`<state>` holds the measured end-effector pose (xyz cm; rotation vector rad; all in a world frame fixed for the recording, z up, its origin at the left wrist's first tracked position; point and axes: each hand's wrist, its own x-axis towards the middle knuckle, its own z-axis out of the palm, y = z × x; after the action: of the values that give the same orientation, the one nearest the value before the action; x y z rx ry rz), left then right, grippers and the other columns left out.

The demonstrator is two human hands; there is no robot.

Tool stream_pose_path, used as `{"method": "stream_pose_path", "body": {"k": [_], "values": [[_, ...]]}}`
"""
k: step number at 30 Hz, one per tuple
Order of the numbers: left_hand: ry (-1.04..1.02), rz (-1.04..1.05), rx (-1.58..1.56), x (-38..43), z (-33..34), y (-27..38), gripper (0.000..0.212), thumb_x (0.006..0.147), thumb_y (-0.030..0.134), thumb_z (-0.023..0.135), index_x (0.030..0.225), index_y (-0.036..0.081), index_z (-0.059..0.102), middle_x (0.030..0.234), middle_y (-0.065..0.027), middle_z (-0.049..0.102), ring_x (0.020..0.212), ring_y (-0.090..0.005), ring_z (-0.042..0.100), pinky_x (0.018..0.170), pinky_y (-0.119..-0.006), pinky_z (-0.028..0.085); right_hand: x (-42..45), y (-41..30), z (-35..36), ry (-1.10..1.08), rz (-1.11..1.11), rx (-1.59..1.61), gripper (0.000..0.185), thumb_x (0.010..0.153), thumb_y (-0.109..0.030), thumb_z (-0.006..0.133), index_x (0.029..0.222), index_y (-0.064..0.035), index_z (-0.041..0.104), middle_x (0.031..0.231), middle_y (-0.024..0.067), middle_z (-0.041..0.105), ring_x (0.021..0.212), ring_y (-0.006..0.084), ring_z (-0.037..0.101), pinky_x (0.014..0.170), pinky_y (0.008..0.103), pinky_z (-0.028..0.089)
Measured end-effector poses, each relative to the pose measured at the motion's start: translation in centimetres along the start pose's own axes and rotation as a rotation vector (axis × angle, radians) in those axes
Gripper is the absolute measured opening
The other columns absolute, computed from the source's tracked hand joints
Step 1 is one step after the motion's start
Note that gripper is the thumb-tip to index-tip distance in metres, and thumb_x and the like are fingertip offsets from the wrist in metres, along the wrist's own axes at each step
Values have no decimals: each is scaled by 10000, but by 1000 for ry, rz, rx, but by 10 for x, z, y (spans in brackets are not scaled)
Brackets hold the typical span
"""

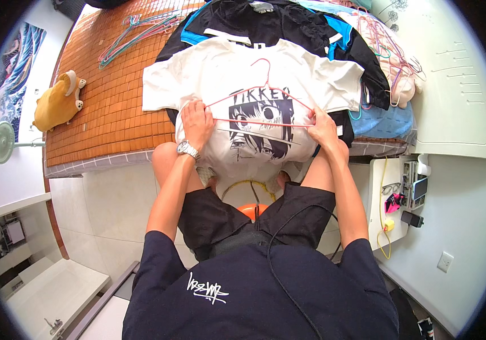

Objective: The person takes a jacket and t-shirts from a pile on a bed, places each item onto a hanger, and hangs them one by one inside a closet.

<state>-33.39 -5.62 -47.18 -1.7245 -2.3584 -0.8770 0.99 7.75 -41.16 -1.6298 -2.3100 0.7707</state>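
Observation:
A white printed T-shirt (209,63) lies spread over the bed's edge, its lower part hanging at my knees. On top of it is a pink wire clothes hanger (264,125), hook pointing away from me. My left hand (197,123), with a metal watch on the wrist, holds the hanger's left corner against the shirt. The hanger's right corner is gripped between thumb and fingers of my right hand (324,127). Black clothes with blue parts (285,25) lie beyond the shirt, partly covered by it.
Several hangers (141,36) lie on the brown bed mat (115,97) at the left, near a yellow plush toy (58,102). More hangers (385,46) rest at the right by a pink plush. A small white table (379,191) holds glasses and phones. A black cable crosses my lap.

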Motion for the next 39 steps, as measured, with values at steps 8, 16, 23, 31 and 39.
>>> {"method": "stream_pose_path", "body": {"k": [8,16,23,31,39], "values": [[-17,-82,-155,10,-1,-3,262,933,265,519,1025,29,585,1064,-164,588,1071,-348,509,959,-460,370,8,13,-7,104,27,140,245,651,-97,719,879,-54,639,642,51,547,604,166,542,584,307,442],[-67,23,-303,117,-9,14,320,964,310,508,986,14,628,960,-176,643,898,-355,607,808,-446,470,31,29,-81,429,111,-39,256,711,-111,767,858,-57,565,694,105,623,667,270,646,607,395,490],[-306,-386,-56,208,34,36,598,866,619,545,896,35,672,878,-195,699,854,-355,669,762,-457,493,80,30,-81,480,-14,-218,221,714,-76,730,831,-71,542,765,109,629,731,334,646,657,437,493],[-316,-435,45,228,44,16,513,867,427,446,958,7,726,1011,-260,689,990,-428,651,889,-477,497,110,27,-65,554,-112,-229,119,790,-73,654,837,-73,545,777,106,617,711,357,639,623,457,489],[-243,-319,-263,191,-25,31,453,899,335,412,735,-15,646,762,-265,634,736,-420,633,692,-489,462,99,7,-72,548,-245,-190,113,797,-63,650,866,-57,562,791,116,614,736,334,639,643,439,489]]}}
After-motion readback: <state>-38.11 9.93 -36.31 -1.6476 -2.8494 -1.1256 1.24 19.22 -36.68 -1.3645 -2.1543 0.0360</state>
